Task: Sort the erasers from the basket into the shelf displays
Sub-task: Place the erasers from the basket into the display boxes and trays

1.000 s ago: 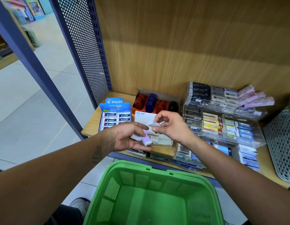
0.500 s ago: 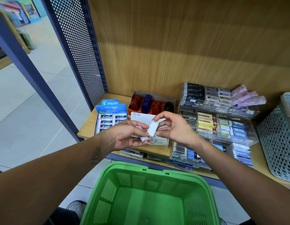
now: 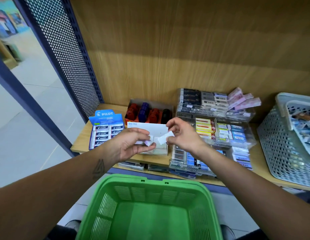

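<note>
Basket (image 3: 150, 213): apparently emptied. Left hand (image 3: 128, 146) grips remaining erasers (image 3: 147, 142); right hand (image 3: 182, 135) pinches one eraser (image 3: 165, 138) over white box (image 3: 159, 149), unplaced.

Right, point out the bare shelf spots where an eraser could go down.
Bare wood shows left of the blue Pilot box, up to the perforated panel, and between the clear tiered display and the grey basket. The middle is crowded: stamp box, white eraser box and both hands.
</note>
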The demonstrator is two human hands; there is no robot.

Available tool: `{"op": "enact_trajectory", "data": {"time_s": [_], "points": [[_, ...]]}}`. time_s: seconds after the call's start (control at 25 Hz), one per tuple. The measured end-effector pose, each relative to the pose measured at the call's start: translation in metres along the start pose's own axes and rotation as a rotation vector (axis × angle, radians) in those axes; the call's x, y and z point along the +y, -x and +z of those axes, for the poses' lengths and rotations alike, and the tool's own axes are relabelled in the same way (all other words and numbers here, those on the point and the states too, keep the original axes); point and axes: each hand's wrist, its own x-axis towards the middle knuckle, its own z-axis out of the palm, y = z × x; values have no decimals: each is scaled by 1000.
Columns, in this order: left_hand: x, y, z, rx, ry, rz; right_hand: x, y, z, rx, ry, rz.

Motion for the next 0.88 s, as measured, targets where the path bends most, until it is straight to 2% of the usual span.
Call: {"op": "enact_trajectory", "data": {"time_s": [0.08,0.16,0.52,0.64,0.76,0.88], "points": [[4,-3,-10,53,54,22,4,-8,4,-7,415,-39],[7,-4,-19,87,62,21,9,-12,8,-37,593,-39],[12,-6,-46,120,87,16,7,-24,38,14,828,-139],[10,-8,-56,126,90,0,2,-28,47,26,1061,-172],[8,-7,-61,128,99,-2,-3,-28,56,-42,1204,-171],[8,-6,-65,115,89,-8,-2,-31,60,-116,1224,-124]]}}
